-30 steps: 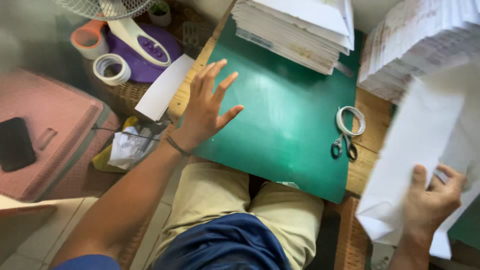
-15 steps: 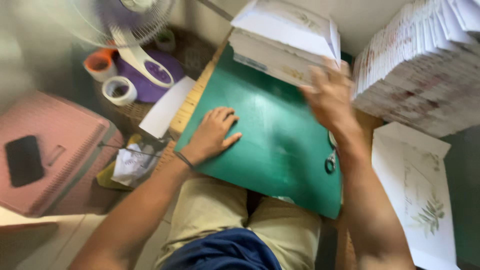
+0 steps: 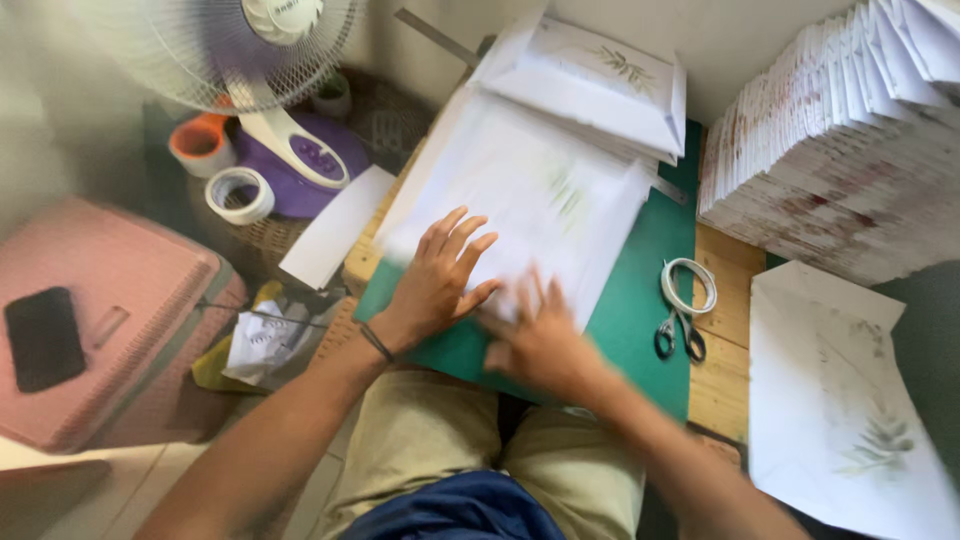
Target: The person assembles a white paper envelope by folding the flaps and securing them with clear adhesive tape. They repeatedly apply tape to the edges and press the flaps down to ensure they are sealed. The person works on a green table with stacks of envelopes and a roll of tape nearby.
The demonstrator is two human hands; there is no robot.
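A large white sheet [image 3: 520,200] with a faint green leaf print lies on the green cutting mat [image 3: 640,280]. My left hand [image 3: 440,275] rests flat on the sheet's near left part, fingers spread. My right hand [image 3: 540,340], blurred by motion, presses on the sheet's near edge just right of the left hand. Neither hand grips anything. Behind the sheet sits a stack of white folded paper [image 3: 590,80].
Scissors [image 3: 680,325] with a white loop lie on the mat's right edge. A tall stack of folded papers [image 3: 850,150] stands at right; a leaf-printed sheet [image 3: 850,400] lies below it. At left are a fan [image 3: 270,60], tape rolls [image 3: 238,192], a pink case [image 3: 110,320] and a black phone [image 3: 42,338].
A white sheet has been brought from the far stack onto the mat. My right hand came back from that stack to the near edge; my left hand now lies on the sheet.
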